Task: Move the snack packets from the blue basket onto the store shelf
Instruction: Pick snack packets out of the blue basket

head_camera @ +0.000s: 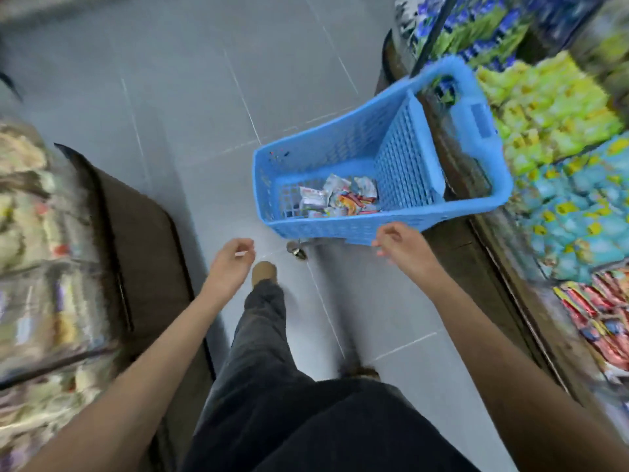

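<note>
While a heap of crinkled snack packets (337,197), white foil with red, orange and pale blue print, lies at the bottom of the blue perforated plastic basket (340,229) in the centre of the frame, neither hand touches it. They are bunched too closely and blurred too much to count, though there are clearly several. The one basket sits tilted, its far end leaning on the edge of the store shelf (500,267) that runs down the right side of the frame, its near wall toward the person.

The right hand (401,241) hangs just beside the near right corner of the basket, fingers loosely curled and holding nothing; whether a fingertip brushes the rim I cannot tell. The left hand (233,260) is lower and to the left of the basket, apart from it, over the grey tiled floor (190,97), fingers also loosely curled and empty. The packets lie beyond and below both hands, inside the basket walls.

On the shelf at right lie blocks of stocked packets: yellow-green ones (544,107) in the upper right, teal ones (578,212) below them, red ones (602,321) lower still. Another blurred display of pale packets (30,233) fills the left edge. Two dark trouser legs (262,335) and two tan shoes (263,270) show at bottom centre.
</note>
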